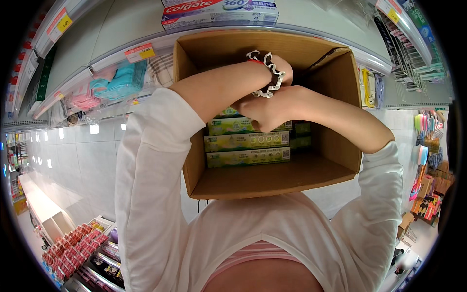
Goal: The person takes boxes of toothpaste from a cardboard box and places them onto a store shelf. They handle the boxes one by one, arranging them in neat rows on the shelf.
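Observation:
An open cardboard box stands before me, with several slim green-and-yellow cartons stacked low on its left side. Darker green cartons lie just right of them. My left hand reaches down into the box near its back wall, a black-and-white scrunchie around the wrist; its fingers are hidden. Across and below that wrist lies my right hand, bent inward over the upper cartons. Its fingers look curled, but their tips and anything they grasp are hidden.
Behind the box runs a store shelf with Colgate toothpaste cartons. Folded blue cloth goods lie on a lower shelf at left. Hanging goods are at upper right. A rack of red packets stands at lower left.

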`<state>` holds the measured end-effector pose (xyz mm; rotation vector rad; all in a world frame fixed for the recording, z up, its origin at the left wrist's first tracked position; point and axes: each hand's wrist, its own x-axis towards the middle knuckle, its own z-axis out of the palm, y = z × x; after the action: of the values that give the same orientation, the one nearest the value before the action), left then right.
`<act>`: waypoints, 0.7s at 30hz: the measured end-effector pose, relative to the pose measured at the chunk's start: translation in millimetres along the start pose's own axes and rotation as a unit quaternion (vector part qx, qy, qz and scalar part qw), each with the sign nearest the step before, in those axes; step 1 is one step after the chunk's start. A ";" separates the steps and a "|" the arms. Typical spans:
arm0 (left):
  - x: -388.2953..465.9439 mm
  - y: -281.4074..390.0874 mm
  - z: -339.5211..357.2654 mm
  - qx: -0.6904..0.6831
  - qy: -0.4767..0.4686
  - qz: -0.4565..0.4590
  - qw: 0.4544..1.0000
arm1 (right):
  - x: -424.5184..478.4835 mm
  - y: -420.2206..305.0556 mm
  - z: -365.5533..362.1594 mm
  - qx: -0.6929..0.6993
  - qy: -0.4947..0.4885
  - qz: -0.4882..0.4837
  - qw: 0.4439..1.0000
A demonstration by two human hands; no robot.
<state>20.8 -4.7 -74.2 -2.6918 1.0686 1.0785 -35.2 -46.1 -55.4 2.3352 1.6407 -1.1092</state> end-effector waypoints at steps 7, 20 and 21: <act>-2.1 -1.5 -9.7 0.028 -0.048 0.014 0.998 | -40.5 -32.1 -20.1 -0.061 0.024 0.057 0.996; 9.8 1.8 -10.6 0.079 -0.241 -0.013 0.967 | -7.4 3.1 16.6 -0.141 -0.245 0.137 0.949; 10.3 0.2 -9.5 0.062 -0.230 -0.012 0.971 | -8.7 1.3 17.3 -0.143 -0.232 0.138 0.952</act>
<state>31.6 -13.5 -73.5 -2.1921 0.9737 1.4757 -44.3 -61.3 -63.4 1.8649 1.1753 -1.1531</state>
